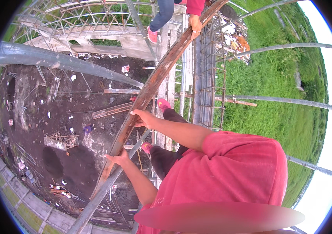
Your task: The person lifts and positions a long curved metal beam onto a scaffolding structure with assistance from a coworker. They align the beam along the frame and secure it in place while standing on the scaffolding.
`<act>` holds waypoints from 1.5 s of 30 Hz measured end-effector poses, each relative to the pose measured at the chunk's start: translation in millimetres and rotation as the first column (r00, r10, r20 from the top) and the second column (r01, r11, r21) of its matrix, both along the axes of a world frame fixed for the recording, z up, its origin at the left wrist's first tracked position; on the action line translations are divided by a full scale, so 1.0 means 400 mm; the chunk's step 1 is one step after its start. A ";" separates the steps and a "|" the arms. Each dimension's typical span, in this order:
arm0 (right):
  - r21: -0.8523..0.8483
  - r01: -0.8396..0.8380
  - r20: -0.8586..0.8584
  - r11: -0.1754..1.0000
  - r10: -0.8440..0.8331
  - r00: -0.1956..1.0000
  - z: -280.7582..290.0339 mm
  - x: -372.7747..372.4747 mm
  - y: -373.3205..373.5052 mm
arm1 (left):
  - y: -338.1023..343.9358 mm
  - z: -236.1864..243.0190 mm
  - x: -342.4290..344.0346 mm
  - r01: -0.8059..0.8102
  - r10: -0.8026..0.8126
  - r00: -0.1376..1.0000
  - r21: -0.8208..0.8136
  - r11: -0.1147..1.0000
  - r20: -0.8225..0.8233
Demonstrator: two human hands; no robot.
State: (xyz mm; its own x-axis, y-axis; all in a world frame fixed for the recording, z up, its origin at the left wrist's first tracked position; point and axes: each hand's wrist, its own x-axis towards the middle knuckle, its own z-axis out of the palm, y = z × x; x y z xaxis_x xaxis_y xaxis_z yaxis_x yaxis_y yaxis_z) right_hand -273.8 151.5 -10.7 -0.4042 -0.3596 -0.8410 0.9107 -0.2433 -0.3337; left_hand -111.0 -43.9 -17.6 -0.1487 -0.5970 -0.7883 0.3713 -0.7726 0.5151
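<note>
A long, weathered wooden plank [161,70] slants from the top centre to the lower left. My right hand [142,119] grips it around the middle of the view. My left hand [117,158] holds it lower down, beside a grey metal pipe [101,197] that runs diagonally under that hand. At the top, a co-worker's hand [195,27] grips the same plank. My legs and pink shoes [164,103] are over narrow scaffold boards [171,50].
Metal pipes [76,66] cross at left and right. Far below lies dark ground [56,117] with scattered timber and debris. A metal formwork channel with rebar [203,78] runs right of the boards, grass beyond. The co-worker's leg [162,15] is at the top.
</note>
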 end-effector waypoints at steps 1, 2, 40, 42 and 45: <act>-0.032 -0.001 -0.027 0.999 0.000 1.000 0.002 0.000 -0.001 | -0.004 0.000 -0.006 0.007 -0.008 0.999 0.020 1.000 0.041; -0.030 -0.008 -0.024 1.000 0.007 1.000 0.006 -0.002 -0.001 | -0.008 0.003 -0.008 0.009 -0.012 0.995 0.031 0.999 0.103; 0.075 -0.092 0.032 0.993 0.090 0.995 -0.024 -0.002 0.003 | -0.044 -0.102 0.018 0.053 -0.076 0.960 0.092 0.994 0.270; 0.041 -0.085 0.009 0.996 0.084 0.996 -0.025 -0.002 0.003 | -0.037 -0.090 0.014 0.035 -0.061 0.958 0.098 0.995 0.282; 0.037 -0.080 0.012 0.996 0.080 0.997 -0.031 -0.003 0.003 | -0.030 -0.081 0.010 0.058 -0.077 0.962 0.080 0.995 0.260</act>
State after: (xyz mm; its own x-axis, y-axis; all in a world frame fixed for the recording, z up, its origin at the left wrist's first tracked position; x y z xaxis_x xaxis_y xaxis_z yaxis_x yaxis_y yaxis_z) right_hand -275.2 152.7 -23.1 -0.3663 -0.3585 -0.8586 0.9303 -0.1572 -0.3313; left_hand -107.1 -55.7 -50.0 0.0310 -0.5339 -0.8450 0.1759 -0.8293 0.5305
